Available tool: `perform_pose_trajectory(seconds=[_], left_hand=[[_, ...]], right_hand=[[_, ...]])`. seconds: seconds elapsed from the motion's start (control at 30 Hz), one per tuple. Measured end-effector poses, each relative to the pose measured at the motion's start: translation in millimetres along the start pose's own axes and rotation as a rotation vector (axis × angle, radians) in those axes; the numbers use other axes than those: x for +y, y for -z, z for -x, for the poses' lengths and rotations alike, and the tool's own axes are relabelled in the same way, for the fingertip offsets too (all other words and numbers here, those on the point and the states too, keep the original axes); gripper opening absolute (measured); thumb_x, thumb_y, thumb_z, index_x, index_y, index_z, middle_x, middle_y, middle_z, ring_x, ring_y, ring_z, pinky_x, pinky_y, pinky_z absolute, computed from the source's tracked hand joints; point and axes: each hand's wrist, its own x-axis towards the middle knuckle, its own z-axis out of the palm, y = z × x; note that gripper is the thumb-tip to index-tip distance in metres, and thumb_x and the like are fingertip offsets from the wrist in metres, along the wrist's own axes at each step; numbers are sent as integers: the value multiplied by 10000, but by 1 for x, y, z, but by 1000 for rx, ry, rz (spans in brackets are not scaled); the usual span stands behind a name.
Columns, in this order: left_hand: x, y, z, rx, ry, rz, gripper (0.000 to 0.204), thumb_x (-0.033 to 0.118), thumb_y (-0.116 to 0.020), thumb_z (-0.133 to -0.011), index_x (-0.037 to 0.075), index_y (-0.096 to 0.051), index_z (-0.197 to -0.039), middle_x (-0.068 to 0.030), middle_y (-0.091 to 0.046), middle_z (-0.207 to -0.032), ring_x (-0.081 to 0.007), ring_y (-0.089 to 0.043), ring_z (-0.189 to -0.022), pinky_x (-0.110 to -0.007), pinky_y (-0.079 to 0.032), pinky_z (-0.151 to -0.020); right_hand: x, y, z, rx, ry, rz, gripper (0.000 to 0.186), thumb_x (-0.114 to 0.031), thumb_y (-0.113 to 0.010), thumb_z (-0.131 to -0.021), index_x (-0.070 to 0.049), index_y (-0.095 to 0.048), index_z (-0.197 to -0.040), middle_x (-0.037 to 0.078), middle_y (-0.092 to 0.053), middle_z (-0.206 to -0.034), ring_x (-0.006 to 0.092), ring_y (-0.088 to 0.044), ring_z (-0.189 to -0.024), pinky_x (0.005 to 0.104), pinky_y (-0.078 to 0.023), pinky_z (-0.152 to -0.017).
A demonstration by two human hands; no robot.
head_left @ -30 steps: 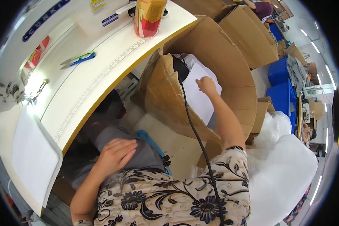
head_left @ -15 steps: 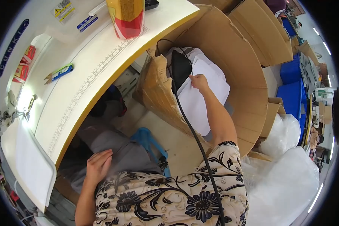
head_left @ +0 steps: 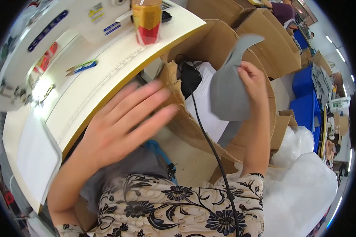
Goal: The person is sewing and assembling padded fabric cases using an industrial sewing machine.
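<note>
Over the large open cardboard box [head_left: 172, 81], my right hand [head_left: 252, 81] pinches a flat grey cut piece [head_left: 230, 93] by its edge. That piece hangs down, its upper tip curling to the right. Below it in the box lie white sheet-like pieces [head_left: 201, 108] and a black item [head_left: 190, 81] whose kind I cannot make out. My left hand [head_left: 126, 126] is raised in front of the table edge, fingers stretched and spread, slightly blurred, with nothing in it. A black cable [head_left: 209, 142] runs from the box down across my front.
On the left stands a white sewing machine [head_left: 47, 31] on its table [head_left: 95, 94], with thread snips [head_left: 81, 68] and a red-and-yellow drink cup [head_left: 147, 23]. Clear plastic bags [head_left: 300, 189], more cartons [head_left: 265, 43] and blue bins [head_left: 302, 104] are at right.
My right hand has come up out of the box and now holds the grey piece. My left hand has risen from my lap, moving forward with fingers spread. The view has shifted slightly.
</note>
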Motion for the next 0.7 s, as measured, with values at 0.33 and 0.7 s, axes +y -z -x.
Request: perform_pose_trajectory(seconds=[0.33, 0.7], left_hand=[[55, 107, -62, -259, -132, -329, 256, 246, -632, -853, 112, -699, -1060, -12, -721, -900, -257, -703, -825, -486, -466, -941], [-55, 306, 216, 38, 862, -161, 226, 189, -664, -958, 17, -731, -1088, -15, -732, -954, -78, -640, -860, -253, -513, -792]], right_hand=[[-154, 7, 106, 119, 646, 302, 200, -58, -585, -959, 49, -661, -1110, 142, -694, -1101, 233, -650, -1044, 312, -467, -947], [-33, -117, 206, -1228, -415, 166, 156, -113, -690, -898, 19, -754, -952, 73, -736, -796, 140, -692, -712, 281, -556, -654]])
